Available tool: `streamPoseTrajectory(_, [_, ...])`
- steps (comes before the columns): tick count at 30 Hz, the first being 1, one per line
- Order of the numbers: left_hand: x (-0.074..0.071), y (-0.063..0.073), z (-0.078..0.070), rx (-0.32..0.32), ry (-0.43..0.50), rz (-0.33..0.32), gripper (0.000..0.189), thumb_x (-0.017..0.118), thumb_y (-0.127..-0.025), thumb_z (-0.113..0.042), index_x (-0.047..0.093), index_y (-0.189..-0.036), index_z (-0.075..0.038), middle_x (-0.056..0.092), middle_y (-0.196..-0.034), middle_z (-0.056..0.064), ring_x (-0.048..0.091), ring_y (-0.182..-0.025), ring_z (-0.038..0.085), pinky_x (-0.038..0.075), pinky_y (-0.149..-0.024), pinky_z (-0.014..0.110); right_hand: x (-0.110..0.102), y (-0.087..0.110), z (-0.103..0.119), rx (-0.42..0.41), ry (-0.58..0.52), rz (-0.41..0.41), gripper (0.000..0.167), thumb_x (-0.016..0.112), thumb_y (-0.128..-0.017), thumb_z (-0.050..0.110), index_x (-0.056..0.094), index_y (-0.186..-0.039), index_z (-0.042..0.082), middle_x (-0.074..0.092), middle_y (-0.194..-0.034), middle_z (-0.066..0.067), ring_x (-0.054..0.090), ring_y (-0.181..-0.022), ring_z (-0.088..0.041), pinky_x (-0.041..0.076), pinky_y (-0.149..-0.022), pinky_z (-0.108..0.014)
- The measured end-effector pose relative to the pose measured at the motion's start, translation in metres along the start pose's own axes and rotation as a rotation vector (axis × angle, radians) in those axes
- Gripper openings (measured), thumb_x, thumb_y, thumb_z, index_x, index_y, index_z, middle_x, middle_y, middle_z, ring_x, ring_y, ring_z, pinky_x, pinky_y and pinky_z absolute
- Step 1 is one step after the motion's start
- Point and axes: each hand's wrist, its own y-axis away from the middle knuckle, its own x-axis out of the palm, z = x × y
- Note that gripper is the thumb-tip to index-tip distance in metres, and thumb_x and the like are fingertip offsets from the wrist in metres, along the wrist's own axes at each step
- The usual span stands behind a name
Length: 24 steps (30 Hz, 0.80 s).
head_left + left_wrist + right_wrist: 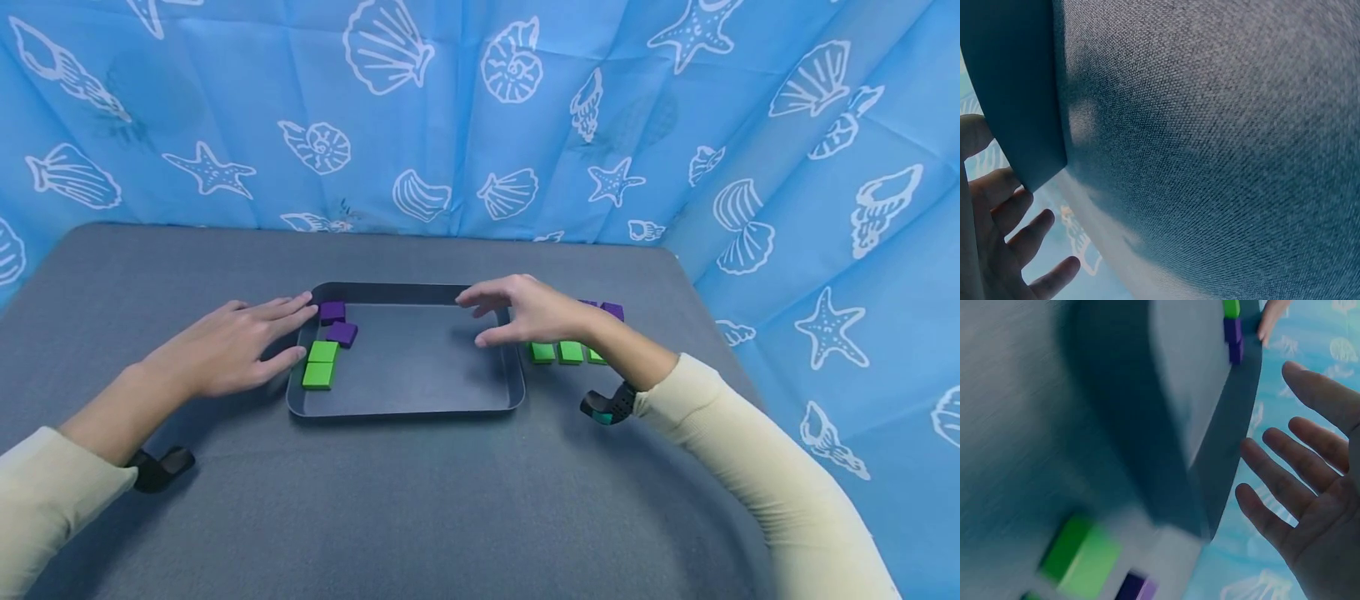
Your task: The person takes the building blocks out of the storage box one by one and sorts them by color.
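A dark grey rectangular tray (420,358) lies on the table. Along its left side sit two purple blocks (342,334) and two green blocks (318,376). My left hand (238,343) is at the tray's left rim, fingers stretched, the fingertips at the edge. In the left wrist view those fingers (1032,237) spread beside the tray's outer wall (1019,87). Over the tray's right end hovers my right hand (528,310), fingers loosely bent with nothing between them. The right wrist view has its fingers (1282,478) apart from the tray wall.
Right of the tray stand several green blocks (570,353) in a row, with purple blocks (612,311) behind, partly hidden by my right forearm. Grey cloth covers the table (420,508). A blue curtain (450,108) with white shells hangs behind and to the right.
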Motion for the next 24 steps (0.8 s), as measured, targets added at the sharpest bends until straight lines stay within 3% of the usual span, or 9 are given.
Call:
streamPoseTrajectory(12, [0.0, -0.001, -0.001, -0.006, -0.001, 0.028, 0.065, 0.054, -0.1, -0.042, 0.041, -0.151, -0.004, 0.036, -0.155, 0.021, 0.046, -0.134, 0.043, 0.038, -0.1, 0.069, 0.034, -0.057, 0.037, -0.078, 0.034, 0.217, 0.057, 0.074, -0.09, 0.012, 0.052, -0.141, 0.0, 0.056, -0.142, -0.015, 0.059, -0.125, -0.026, 0.045, -0.107, -0.036])
streamPoseTrajectory(24, [-0.001, -0.001, 0.0, 0.0, 0.007, 0.022, 0.066, 0.054, -0.1, -0.043, 0.041, -0.151, -0.004, 0.036, -0.156, 0.021, 0.046, -0.134, 0.043, 0.038, -0.099, 0.07, 0.061, -0.092, 0.059, -0.101, 0.002, 0.297, 0.054, 0.069, -0.094, 0.012, 0.049, -0.143, -0.001, 0.054, -0.144, -0.015, 0.057, -0.127, -0.024, 0.046, -0.104, -0.028])
